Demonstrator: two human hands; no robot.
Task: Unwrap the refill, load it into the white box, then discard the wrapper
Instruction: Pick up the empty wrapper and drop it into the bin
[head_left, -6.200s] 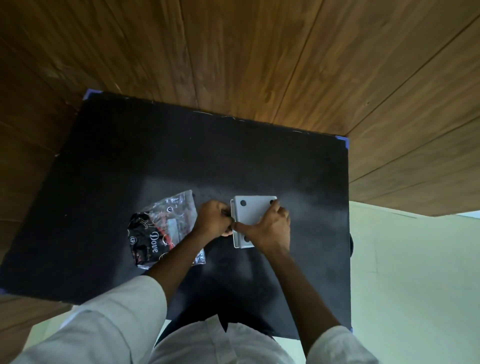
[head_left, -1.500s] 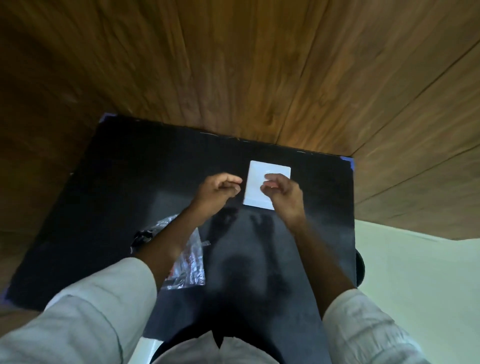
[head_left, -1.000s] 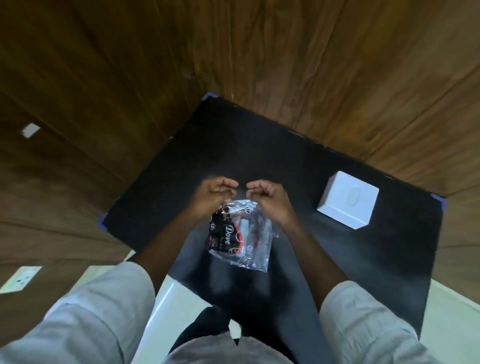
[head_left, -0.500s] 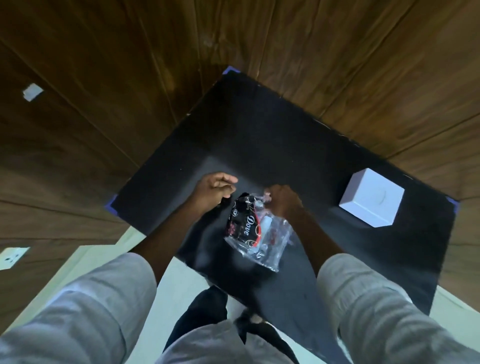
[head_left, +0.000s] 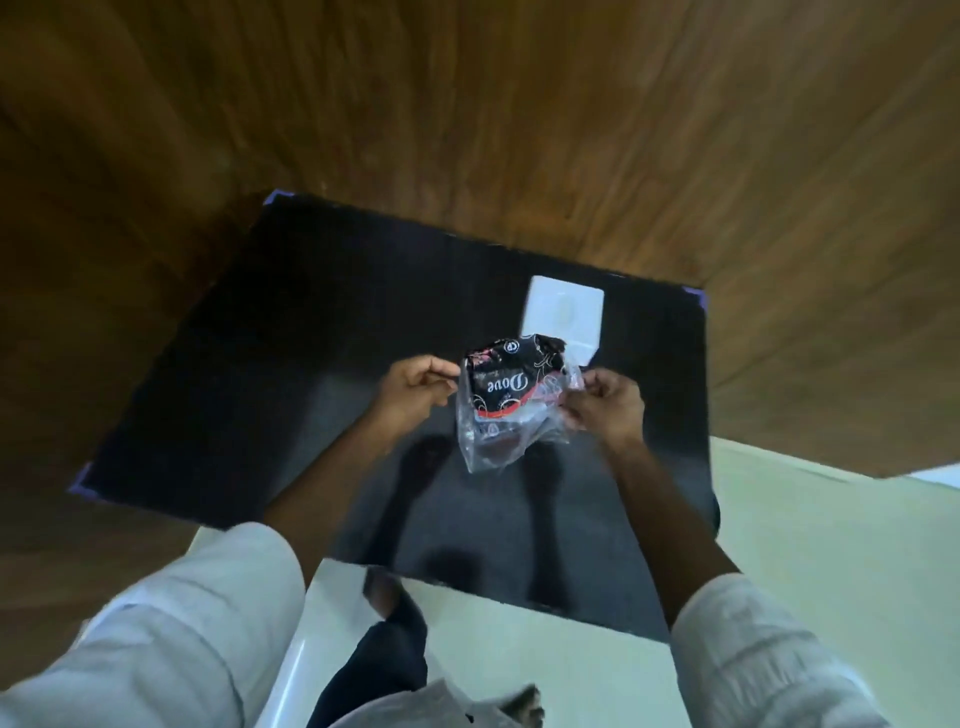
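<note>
A crumpled wrapper (head_left: 506, 402), clear plastic with a black and red printed part, hangs in the air above the black mat (head_left: 291, 332). My left hand (head_left: 415, 387) pinches its left edge and my right hand (head_left: 605, 405) pinches its right edge. The white box (head_left: 563, 317) stands closed on the mat just beyond the wrapper, and its near edge is hidden behind the wrapper. I cannot tell whether anything is inside the wrapper.
The mat lies on a brown wooden surface (head_left: 519, 130) with blue tape at its corners. A pale floor (head_left: 805, 545) shows at the right and bottom. My white sleeves fill the lower corners.
Both hands have lifted the wrapper off the mat and hold it up in front of the white box. The view has swung, so the box now sits behind the wrapper.
</note>
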